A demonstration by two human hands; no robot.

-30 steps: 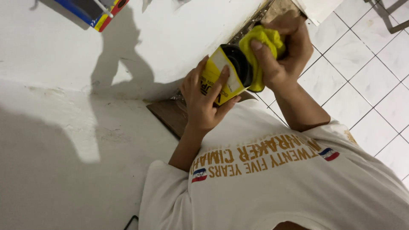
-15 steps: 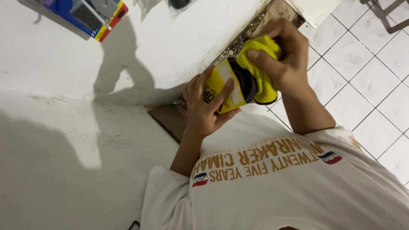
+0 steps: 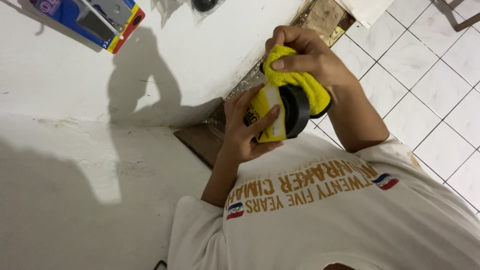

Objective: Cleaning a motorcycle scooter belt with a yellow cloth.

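Note:
My left hand (image 3: 246,131) grips a black roll with a yellow label (image 3: 280,116), fingers wrapped over the label side. My right hand (image 3: 312,59) presses a yellow cloth (image 3: 299,82) against the top and far side of the roll. Both hands are held close in front of my chest, above my white printed shirt (image 3: 340,220). The cloth hides part of the roll.
A blue, yellow and red package (image 3: 92,20) lies at the top left on the white surface (image 3: 75,165). A dark object in clear wrap (image 3: 204,5) sits at the top. A brown board (image 3: 200,142) lies under my left wrist. White floor tiles (image 3: 430,95) fill the right.
My right hand has slid the yellow cloth around the roll, and the roll has turned so more of its black side shows. Both hands shifted slightly lower in view.

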